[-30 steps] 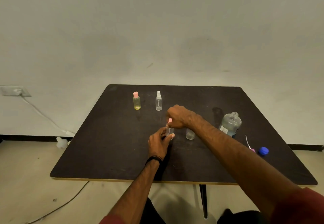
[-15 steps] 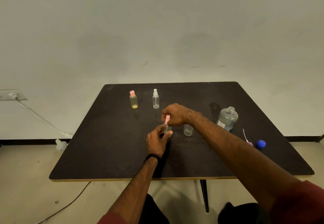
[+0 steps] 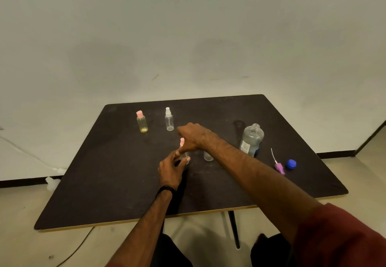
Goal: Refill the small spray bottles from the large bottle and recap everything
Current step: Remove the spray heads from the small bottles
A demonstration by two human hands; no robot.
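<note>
Both hands gripped one small bottle [image 3: 186,158] mid-table — the left hand [image 3: 170,167] round its body, the right hand [image 3: 193,136] pinching its pink cap [image 3: 182,142]. It stood on a dark table [image 3: 117,183] against a plain wall [image 3: 188,37] — pale floor [image 3: 18,225] below.

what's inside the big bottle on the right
The large bottle stands uncapped and holds clear liquid, roughly up to its shoulder, though the exact level is hard to read. Its label covers part of the lower side. Its blue cap lies on the table nearby.
</note>
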